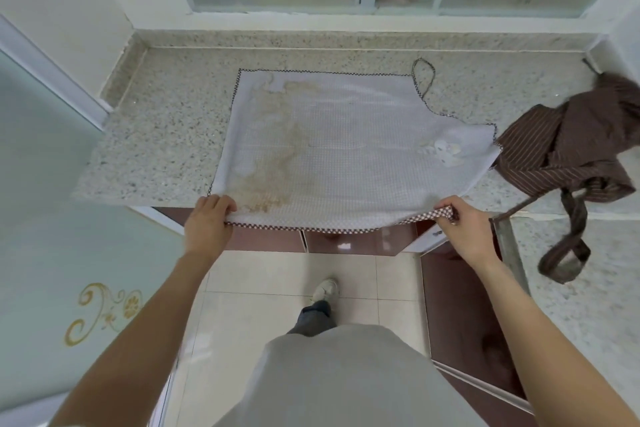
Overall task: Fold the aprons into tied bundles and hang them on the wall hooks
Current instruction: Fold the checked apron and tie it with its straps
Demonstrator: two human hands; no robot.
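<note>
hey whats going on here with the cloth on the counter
A person stands at a speckled stone counter with a white apron spread flat on it, stained on its left part. The left hand and right hand each grip its near edge, which hangs a little over the counter's front. No fold shows yet. A brown striped apron lies crumpled to the right, one strap dangling off the edge. No wall hooks are in view.
</note>
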